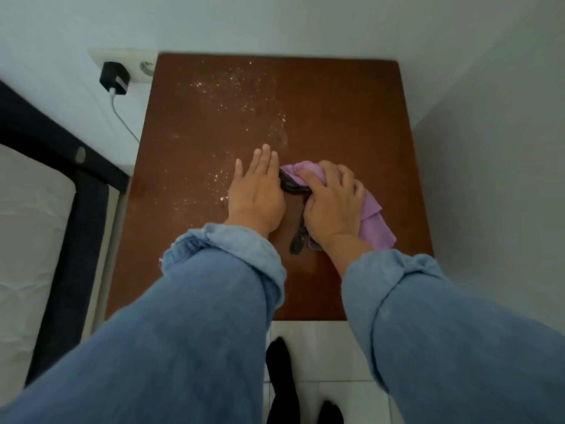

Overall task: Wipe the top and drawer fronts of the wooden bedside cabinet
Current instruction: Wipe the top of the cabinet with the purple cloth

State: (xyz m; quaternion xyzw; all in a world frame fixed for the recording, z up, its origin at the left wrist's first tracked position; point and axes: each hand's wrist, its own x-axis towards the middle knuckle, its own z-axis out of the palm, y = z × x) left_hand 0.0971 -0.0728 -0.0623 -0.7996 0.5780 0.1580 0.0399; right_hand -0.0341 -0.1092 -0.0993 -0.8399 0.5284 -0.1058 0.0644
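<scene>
The wooden bedside cabinet's brown top (342, 117) fills the middle of the view, seen from above. White powdery specks (244, 99) are scattered over its left and centre. My right hand (331, 206) is shut on a bunched purple cloth (374, 223) with a dark edge, pressed onto the top near the front. My left hand (256, 194) lies flat beside it, fingers straight and together, its edge touching the cloth. The drawer fronts are hidden below the top.
A wall socket with a black charger (114, 78) and white cable sits at the back left. A dark bed frame (65, 191) with a white mattress stands along the left. White walls close the back and right. Tiled floor (318, 347) and my dark-socked feet show below.
</scene>
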